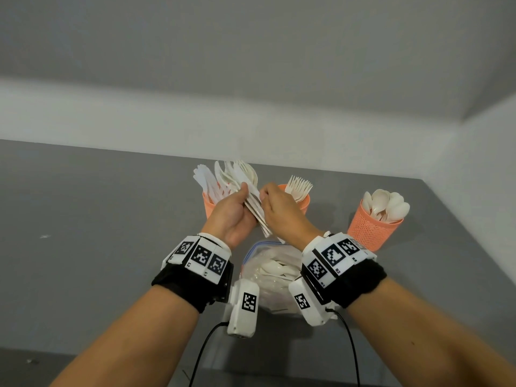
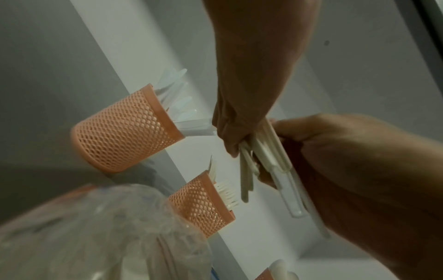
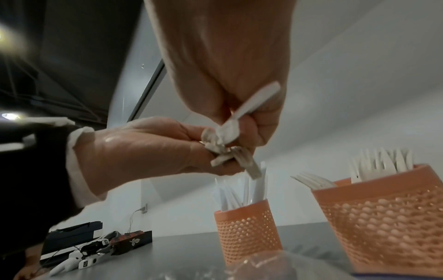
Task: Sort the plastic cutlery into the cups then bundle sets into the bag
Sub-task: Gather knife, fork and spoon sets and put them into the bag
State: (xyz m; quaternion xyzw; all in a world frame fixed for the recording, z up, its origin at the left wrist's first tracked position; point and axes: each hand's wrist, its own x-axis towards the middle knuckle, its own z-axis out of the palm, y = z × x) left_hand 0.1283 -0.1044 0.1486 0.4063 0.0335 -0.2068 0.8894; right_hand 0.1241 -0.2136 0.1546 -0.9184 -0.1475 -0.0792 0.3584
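Observation:
My left hand [image 1: 237,203] grips a fanned bundle of white plastic cutlery [image 1: 252,202] above the table. My right hand [image 1: 268,198] pinches the same bundle from the right; in the right wrist view its fingers hold a white handle [image 3: 251,106]. Three orange mesh cups stand behind. The knife cup [image 1: 208,206] is partly hidden by my left hand, the fork cup [image 1: 305,203] by my right, and the spoon cup [image 1: 372,229] stands far right. A clear zip bag [image 1: 269,270] with white spoons lies under my wrists. The left wrist view shows the bundle's handles [image 2: 271,163] between both hands.
The grey table [image 1: 83,233] runs back to a white wall, which also closes off the right side. Dark boxes and small white devices [image 3: 95,248] lie on the table's far left in the right wrist view. Cables hang from both wrist cameras.

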